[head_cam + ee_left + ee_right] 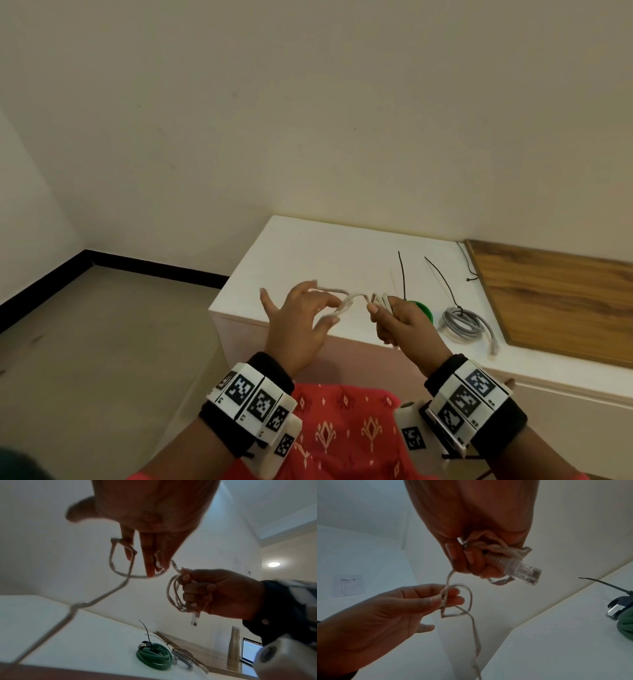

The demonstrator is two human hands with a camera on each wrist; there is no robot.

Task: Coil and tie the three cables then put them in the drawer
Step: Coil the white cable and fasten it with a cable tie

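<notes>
The left hand (297, 323) is raised in front of the white cabinet (308, 246), with the little finger and ring finger spread apart and the thumb and forefinger pinching a loose loop of the white cable (346, 301). The loop hangs around the fingertips (150, 572), and one free strand trails from it down toward the cabinet edge. A short span of the same cable bridges the gap to the right hand (402, 320). That hand is closed in a fist around several finished coils of the white cable, which protrude beyond the knuckles on the side facing the left hand. The clear plug (524, 572) at the cable end projects from the bottom of the fist. Behind and just right of the right hand, the green cable (154, 657) lies coiled on the cabinet top and bound with a black zip tie (145, 632). Just beside it to the right lies the grey cable (467, 323), coiled and carrying its own tie. Farther right is a wooden panel (555, 298).
</notes>
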